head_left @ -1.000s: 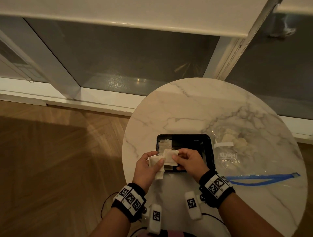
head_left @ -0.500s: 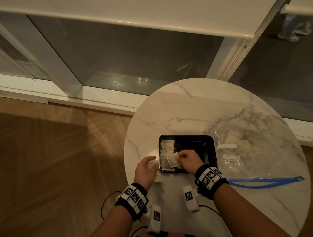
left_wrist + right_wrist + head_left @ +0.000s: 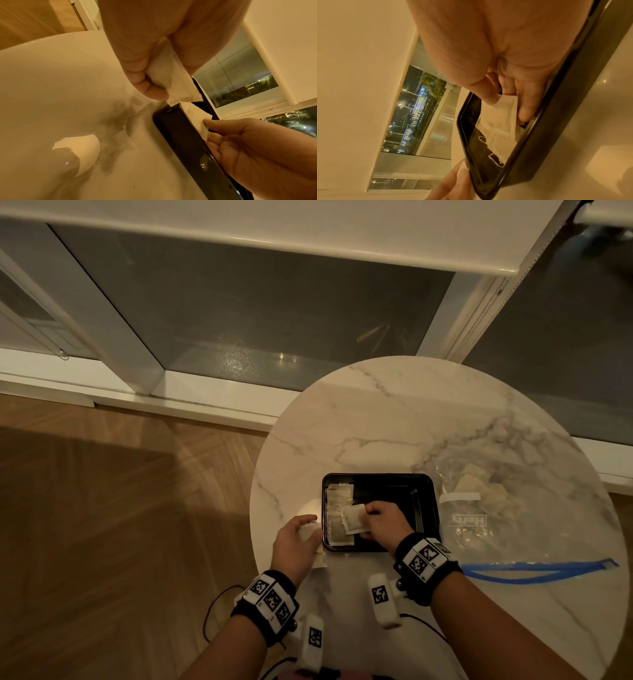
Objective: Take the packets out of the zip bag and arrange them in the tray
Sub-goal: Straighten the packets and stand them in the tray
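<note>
A black tray (image 3: 424,498) sits on the round marble table (image 3: 394,422). Pale packets (image 3: 337,501) lie in a column along its left side. My right hand (image 3: 368,517) pinches one white packet (image 3: 354,518) low over the tray's near left part; the same packet (image 3: 501,113) shows between thumb and fingers in the right wrist view. My left hand (image 3: 308,530) holds another packet (image 3: 171,79) just outside the tray's left rim (image 3: 173,129). The clear zip bag (image 3: 479,508) with a blue zip (image 3: 534,571) lies right of the tray, with more packets (image 3: 479,484) inside.
The table's left edge (image 3: 255,508) is close to my left hand, with wooden floor (image 3: 102,508) beyond. A window sill and glass panels (image 3: 239,320) run behind the table. A dark cable (image 3: 212,607) hangs below my left wrist.
My right hand carried its packet from above the tray's front edge down into the tray beside the left column. The left hand drew back to the left of the tray with its packet.
</note>
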The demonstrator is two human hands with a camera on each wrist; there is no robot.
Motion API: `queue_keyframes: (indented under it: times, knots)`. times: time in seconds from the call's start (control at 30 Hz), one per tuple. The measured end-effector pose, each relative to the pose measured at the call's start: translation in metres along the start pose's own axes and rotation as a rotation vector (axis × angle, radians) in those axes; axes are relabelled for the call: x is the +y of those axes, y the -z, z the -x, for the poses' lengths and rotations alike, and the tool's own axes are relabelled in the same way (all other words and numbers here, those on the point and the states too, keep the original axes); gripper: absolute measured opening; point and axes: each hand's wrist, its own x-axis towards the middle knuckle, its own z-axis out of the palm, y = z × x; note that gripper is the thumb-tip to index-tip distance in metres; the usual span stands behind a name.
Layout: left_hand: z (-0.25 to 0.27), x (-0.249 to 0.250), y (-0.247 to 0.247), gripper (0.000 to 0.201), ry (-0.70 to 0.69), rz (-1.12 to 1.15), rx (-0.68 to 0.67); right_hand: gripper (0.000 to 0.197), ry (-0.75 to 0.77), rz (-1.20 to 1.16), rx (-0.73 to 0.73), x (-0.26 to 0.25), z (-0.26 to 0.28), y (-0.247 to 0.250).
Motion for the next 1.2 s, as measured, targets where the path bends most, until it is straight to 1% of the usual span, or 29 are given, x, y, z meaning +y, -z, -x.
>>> queue_keyframes:
  times: [0.17, 0.27, 0.4, 0.5, 0.57, 0.67, 0.8, 0.9, 1.0, 1.2]
  knots:
    - [-0.002, 0.000, 0.001, 0.022, -0.003, -0.005, 0.000, 0.023, -0.018, -0.069, 0.011, 0.000, 0.000, 0.004]
    - [-0.001, 0.000, 0.003, 0.022, -0.001, -0.002, 0.003, 0.017, -0.022, -0.079, 0.017, 0.001, -0.002, 0.008]
    - [-0.002, 0.000, 0.002, 0.023, 0.013, -0.002, 0.010, 0.014, -0.010, -0.108, 0.079, 0.001, -0.006, 0.014]
    - [-0.003, 0.000, 0.001, 0.033, 0.036, -0.003, 0.009, 0.017, -0.002, -0.120, 0.112, -0.003, -0.015, 0.016]
    - [-0.004, 0.000, 0.000, 0.042, 0.046, -0.019, 0.004, 0.021, -0.027, -0.108, 0.125, -0.004, -0.025, 0.016]
    - [-0.005, 0.002, -0.002, 0.044, 0.025, -0.074, -0.002, 0.023, -0.086, -0.079, 0.151, -0.003, -0.038, 0.014]
    - [-0.005, 0.004, -0.004, 0.045, 0.016, -0.100, -0.008, 0.016, -0.125, 0.009, 0.251, 0.007, -0.053, 0.015]
    - [-0.004, 0.004, -0.003, 0.044, 0.008, -0.099, -0.006, 0.013, -0.127, 0.037, 0.309, 0.022, -0.076, 0.014]
    - [-0.003, 0.006, -0.002, 0.043, 0.000, -0.117, -0.007, 0.012, -0.120, 0.032, 0.333, 0.008, -0.062, 0.010]
    - [-0.001, 0.010, -0.001, 0.040, -0.023, -0.136, -0.013, 0.015, -0.115, 0.063, 0.353, 0.005, -0.057, 0.008]
